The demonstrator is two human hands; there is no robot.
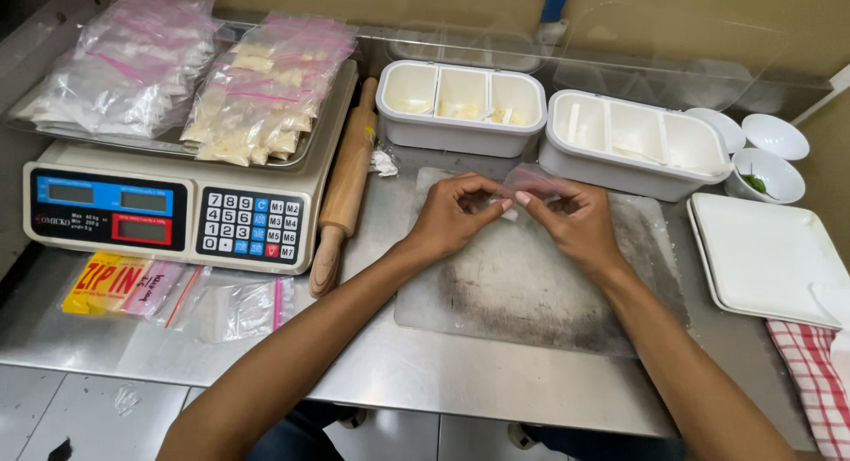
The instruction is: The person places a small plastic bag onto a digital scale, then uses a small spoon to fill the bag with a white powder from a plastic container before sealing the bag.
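At your far left, two heaps of filled clear bags (190, 80) with pink seal strips lie on the tray of the weighing scale (173, 209), whose front has a blue panel, a red-edged panel and a keypad. Below it, on the steel table (425, 372), lies a yellow pack of zip bags (106, 284) with red lettering, beside loose empty bags (235, 306). A wooden rolling pin (345, 186) leans along the scale's right side. Your left hand (452, 217) and right hand (575, 217) meet over the worn cutting board (531, 293); the fingertips of both pinch a small clear bag (531, 185) held just above the board. Behind stand two white three-compartment containers (460, 107). At right are small white bowls (775, 135), a white square plate (770, 257) and a red checked cloth (815, 381).
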